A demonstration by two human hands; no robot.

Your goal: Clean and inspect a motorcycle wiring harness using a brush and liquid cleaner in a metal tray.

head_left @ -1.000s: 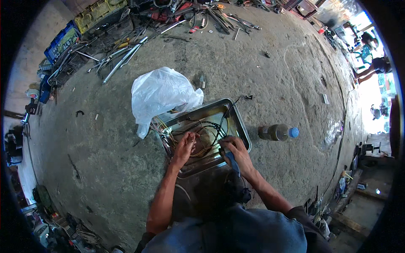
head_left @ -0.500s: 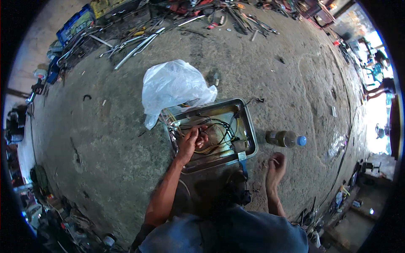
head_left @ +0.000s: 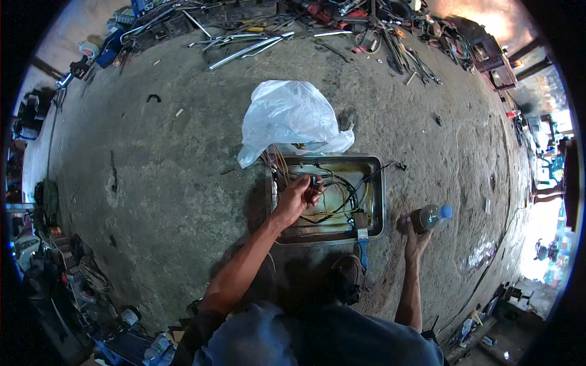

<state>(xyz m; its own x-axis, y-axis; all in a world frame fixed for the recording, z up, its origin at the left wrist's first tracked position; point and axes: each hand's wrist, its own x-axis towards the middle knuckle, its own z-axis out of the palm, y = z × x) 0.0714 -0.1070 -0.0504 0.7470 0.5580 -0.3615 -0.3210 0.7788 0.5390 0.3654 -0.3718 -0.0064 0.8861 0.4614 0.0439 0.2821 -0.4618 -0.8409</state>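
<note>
My left hand (head_left: 297,200) is closed on a small black connector (head_left: 314,181) over a shallow metal tray (head_left: 383,201). A wiring harness (head_left: 351,190) of black and yellow wires lies coiled in the tray, and some wires run out at its far left corner. Across the near rim rests a paintbrush (head_left: 363,234) with a blue handle, its bristles inside the tray. To the right, my right hand (head_left: 416,242) is wrapped round a clear plastic bottle (head_left: 429,216) with a blue cap and dark liquid inside. The bottle lies tilted, its cap pointing right.
A crumpled white plastic bag (head_left: 292,116) lies just beyond the tray, over part of the wires. Metal tubes (head_left: 244,52) and many hand tools (head_left: 400,55) are scattered along the far side of the stained concrete floor (head_left: 171,183). Clutter lines both sides.
My right hand has reached the bottle and closed round it; before, it was apart from it. My left hand stays over the tray with the connector. The whole view has shifted.
</note>
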